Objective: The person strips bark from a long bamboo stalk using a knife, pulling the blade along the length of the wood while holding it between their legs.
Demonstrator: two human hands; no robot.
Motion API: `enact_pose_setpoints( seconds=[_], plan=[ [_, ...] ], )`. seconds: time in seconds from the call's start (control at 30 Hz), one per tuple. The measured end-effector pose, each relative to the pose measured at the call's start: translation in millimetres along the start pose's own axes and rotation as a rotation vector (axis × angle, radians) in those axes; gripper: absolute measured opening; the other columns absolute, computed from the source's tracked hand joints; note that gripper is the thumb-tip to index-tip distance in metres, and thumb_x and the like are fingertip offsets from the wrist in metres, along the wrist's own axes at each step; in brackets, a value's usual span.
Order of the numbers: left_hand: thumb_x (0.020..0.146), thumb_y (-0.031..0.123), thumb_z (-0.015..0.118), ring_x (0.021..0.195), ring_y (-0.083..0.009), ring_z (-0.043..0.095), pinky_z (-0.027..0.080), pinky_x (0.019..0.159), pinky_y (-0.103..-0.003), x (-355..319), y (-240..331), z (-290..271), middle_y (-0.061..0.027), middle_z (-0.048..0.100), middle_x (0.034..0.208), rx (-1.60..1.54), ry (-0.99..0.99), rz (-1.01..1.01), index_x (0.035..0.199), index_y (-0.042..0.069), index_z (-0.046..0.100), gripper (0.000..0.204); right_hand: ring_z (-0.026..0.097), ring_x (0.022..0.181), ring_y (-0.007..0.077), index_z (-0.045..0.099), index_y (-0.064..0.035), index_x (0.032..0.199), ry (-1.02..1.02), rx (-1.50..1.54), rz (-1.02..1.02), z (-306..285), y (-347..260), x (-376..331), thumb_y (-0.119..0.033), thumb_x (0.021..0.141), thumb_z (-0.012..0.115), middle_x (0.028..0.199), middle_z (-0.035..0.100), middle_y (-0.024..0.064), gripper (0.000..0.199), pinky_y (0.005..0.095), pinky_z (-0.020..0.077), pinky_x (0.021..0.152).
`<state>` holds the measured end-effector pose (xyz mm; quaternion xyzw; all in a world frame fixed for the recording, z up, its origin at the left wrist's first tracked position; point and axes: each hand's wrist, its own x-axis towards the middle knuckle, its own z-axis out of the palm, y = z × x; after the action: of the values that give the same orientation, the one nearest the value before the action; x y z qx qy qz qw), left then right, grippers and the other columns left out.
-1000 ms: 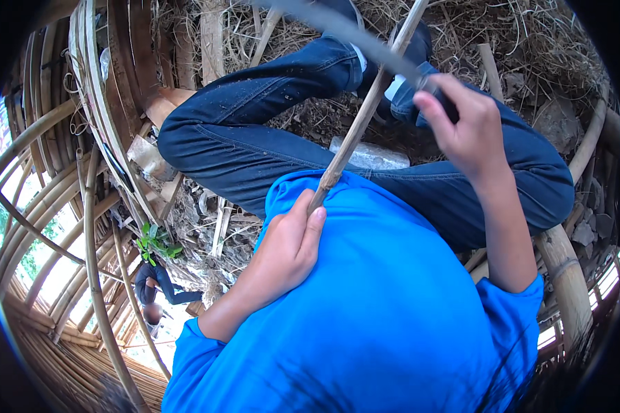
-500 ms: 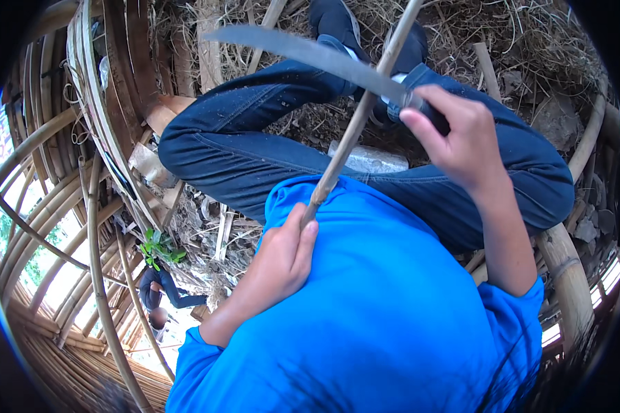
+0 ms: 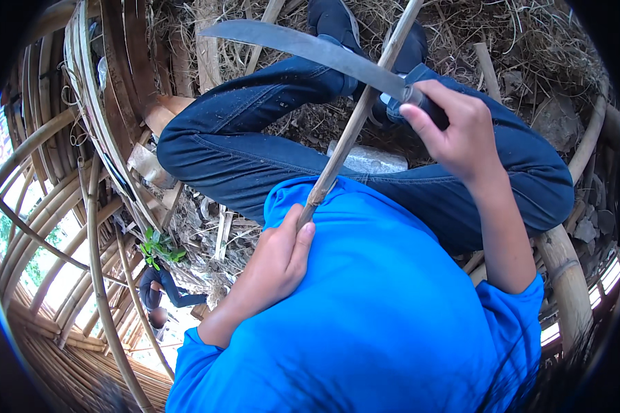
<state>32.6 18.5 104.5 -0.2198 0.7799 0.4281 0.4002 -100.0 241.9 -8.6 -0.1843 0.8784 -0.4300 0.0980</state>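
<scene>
The seated person's blue shirt (image 3: pixel 365 296) is filling the near view. Against it, the left hand (image 3: pixel 282 248) is closing around the near end of a wooden stick (image 3: pixel 348 141), which is slanting away between the legs and past the top edge. The right hand (image 3: pixel 461 134) is wrapping tightly around the dark handle of a long curved knife (image 3: pixel 317 53). Its blade is crossing over the stick, seemingly touching it, though contact is hard to confirm. Beyond the stick, a grey block (image 3: pixel 375 160) is lying between the dark trousers (image 3: pixel 255 155). Farther left, another person (image 3: pixel 151 286) is appearing near a leafy plant (image 3: pixel 160 249).
</scene>
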Motion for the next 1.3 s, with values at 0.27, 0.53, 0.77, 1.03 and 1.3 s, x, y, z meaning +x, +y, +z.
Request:
enact_pose_setpoints(
  seconds=[0.27,0.53,0.77,1.03,1.3],
  plan=[
    [0.099,0.015,0.042,0.057,-0.0384,0.053,0.037,0.053,-0.043,0.4,-1.6,-1.0,-0.0213,0.049,0.062,-0.002,0.016,0.021,0.101,-0.001,0.046,0.016,0.063,0.057,0.0315,0.067,-0.0105,0.085,0.063,-0.051,-0.053,4.9,9.1,7.4,-0.039,0.084,0.066,0.059,0.060,0.0131,0.029,0.0387,0.0481,0.053],
    [0.100,0.014,0.042,0.053,-0.0343,0.050,0.036,0.053,-0.041,0.7,-9.8,0.6,-0.0189,0.047,0.060,0.006,0.023,0.051,0.100,0.000,0.046,0.015,0.064,0.059,0.0318,0.066,-0.0109,0.085,0.081,-0.038,-0.030,5.1,12.0,13.9,-0.043,0.084,0.064,0.058,0.061,0.0118,0.032,0.0409,0.0497,0.055],
    [0.100,0.015,0.042,0.049,-0.0264,0.047,0.035,0.051,-0.039,-3.4,-8.7,3.7,-0.0156,0.044,0.057,0.000,0.044,0.018,0.099,0.000,0.046,0.016,0.065,0.060,0.0312,0.067,-0.0126,0.085,0.071,-0.043,0.002,-0.7,16.3,15.1,-0.043,0.084,0.064,0.059,0.061,0.0108,0.031,0.0412,0.0501,0.056],
    [0.101,0.017,0.041,0.049,-0.0240,0.046,0.035,0.050,-0.039,-2.9,-18.8,3.7,-0.0137,0.044,0.057,-0.016,0.046,0.059,0.098,0.001,0.046,0.017,0.065,0.061,0.0323,0.066,-0.0122,0.084,0.081,-0.058,-0.004,3.8,31.2,30.5,-0.044,0.085,0.063,0.058,0.061,0.0116,0.032,0.0415,0.0505,0.055],
    [0.101,0.021,0.040,0.061,-0.0097,0.040,0.036,0.056,-0.027,-3.9,-14.6,2.4,0.0000,0.042,0.068,-0.047,-0.033,-0.046,0.116,0.000,0.047,0.026,0.064,0.061,0.0344,0.064,-0.0113,0.083,0.007,-0.059,0.104,-3.3,43.3,27.6,-0.043,0.085,0.062,0.059,0.060,0.0141,0.032,0.0420,0.0495,0.056]
  ],
)
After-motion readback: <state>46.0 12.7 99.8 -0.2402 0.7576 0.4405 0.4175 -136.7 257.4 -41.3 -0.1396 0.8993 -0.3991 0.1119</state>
